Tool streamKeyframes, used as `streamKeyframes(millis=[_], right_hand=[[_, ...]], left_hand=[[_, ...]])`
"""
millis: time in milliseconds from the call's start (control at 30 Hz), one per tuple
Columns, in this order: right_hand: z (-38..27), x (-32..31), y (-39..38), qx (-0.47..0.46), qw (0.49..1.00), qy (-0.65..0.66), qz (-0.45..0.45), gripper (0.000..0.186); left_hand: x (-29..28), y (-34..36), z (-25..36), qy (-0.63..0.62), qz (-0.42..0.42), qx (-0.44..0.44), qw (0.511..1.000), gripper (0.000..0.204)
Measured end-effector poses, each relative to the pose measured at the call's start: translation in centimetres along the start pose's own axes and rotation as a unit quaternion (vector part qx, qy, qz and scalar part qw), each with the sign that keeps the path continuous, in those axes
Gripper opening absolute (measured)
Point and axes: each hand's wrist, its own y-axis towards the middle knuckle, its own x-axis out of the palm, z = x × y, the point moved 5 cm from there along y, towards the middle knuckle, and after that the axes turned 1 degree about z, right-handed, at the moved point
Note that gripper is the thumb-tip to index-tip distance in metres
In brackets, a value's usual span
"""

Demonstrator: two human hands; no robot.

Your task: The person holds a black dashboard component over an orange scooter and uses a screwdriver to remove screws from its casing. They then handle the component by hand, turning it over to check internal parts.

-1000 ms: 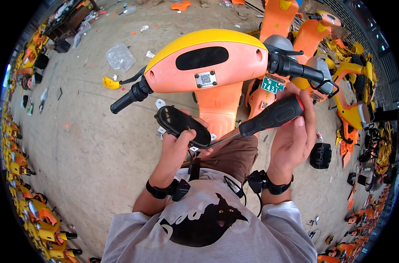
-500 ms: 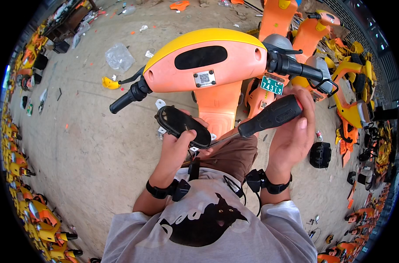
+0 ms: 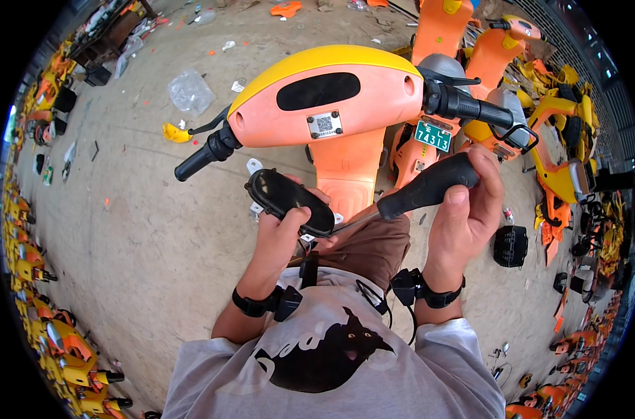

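My left hand is closed around a black oval display unit with a glossy face and white mounting tabs at its edge. In my right hand is a screwdriver with a thick black handle, thumb and fingers on the handle's end. Its thin shaft slants down to the left, and the tip reaches the right end of the display unit, where a white tab partly shows. What exactly the tip touches is too small to tell. Just beyond both hands stands a scooter's orange and yellow handlebar cover.
The left handlebar grip and right grip stick out close to my hands. More orange scooters stand behind on the right. A black basket lies on the floor at right, a plastic bag at far left.
My right thumb and fingers have shifted on the screwdriver handle, with the thumb now pressed against its side. The left hand and display unit have hardly moved.
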Motion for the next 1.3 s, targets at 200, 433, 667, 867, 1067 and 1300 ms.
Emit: streamKeyframes(millis=[200, 433, 667, 867, 1067, 1300], right_hand=[[-0.2, 0.1, 0.0, 0.083, 0.995, 0.059, 0.005, 0.041], [-0.3, 0.5, 0.0, 0.090, 0.985, 0.131, 0.066, 0.044], [-0.3, 0.3, 0.3, 0.059, 0.993, 0.101, 0.026, 0.040], [0.1, -0.4, -0.3, 0.018, 0.999, 0.023, -0.023, 0.039], [-1.2, 1.3, 0.1, 0.107, 0.987, 0.105, 0.065, 0.041], [-0.4, 0.7, 0.4, -0.001, 0.996, 0.090, 0.013, 0.044]], left_hand=[[-0.2, 0.1, -0.2, -0.001, -0.001, 0.005, 1.000, 0.043], [0.1, -0.1, 0.2, 0.002, -0.007, -0.005, 1.000, 0.044], [-0.1, -0.1, 0.1, 0.006, -0.003, -0.002, 1.000, 0.044], [0.0, -0.1, 0.3, 0.002, -0.004, -0.007, 1.000, 0.044], [0.0, -0.1, 0.3, -0.005, 0.006, -0.005, 1.000, 0.044], [0.0, -0.1, 0.2, 0.002, -0.001, -0.004, 1.000, 0.043]])
